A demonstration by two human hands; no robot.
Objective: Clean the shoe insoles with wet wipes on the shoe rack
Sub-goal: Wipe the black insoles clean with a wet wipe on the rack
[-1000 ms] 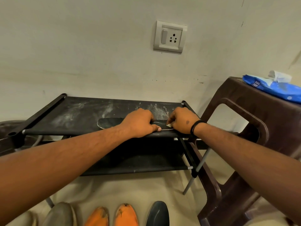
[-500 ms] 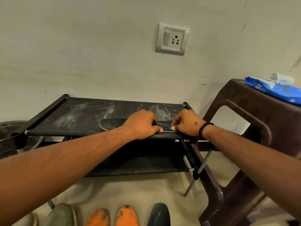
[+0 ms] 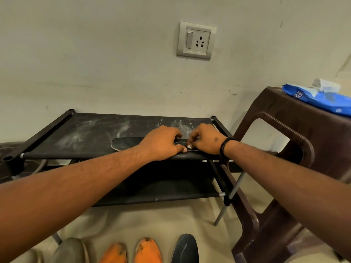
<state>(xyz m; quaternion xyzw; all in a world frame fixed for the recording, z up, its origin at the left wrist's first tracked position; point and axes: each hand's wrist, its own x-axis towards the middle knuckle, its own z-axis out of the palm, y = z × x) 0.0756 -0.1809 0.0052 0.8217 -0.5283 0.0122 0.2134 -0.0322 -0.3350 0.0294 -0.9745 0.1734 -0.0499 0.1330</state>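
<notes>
A black shoe insole [image 3: 125,143] lies flat on the top shelf of the black shoe rack [image 3: 81,133], near its front edge. My left hand [image 3: 161,143] presses down on the insole's right half, fingers curled over it. My right hand [image 3: 205,139] sits just right of it, pinching a small white wet wipe [image 3: 189,147] against the insole's right end. Most of the wipe is hidden under my fingers.
A blue wet-wipes pack [image 3: 321,97] with a wipe sticking out lies on a brown plastic stool [image 3: 296,149] at the right. Several shoes [image 3: 146,252] stand on the floor below. A wall socket [image 3: 196,40] is above the rack. White dust streaks mark the shelf.
Both hands stay on the insole's right end; the right hand's fingers have shifted slightly with the wipe. The view has drifted a little.
</notes>
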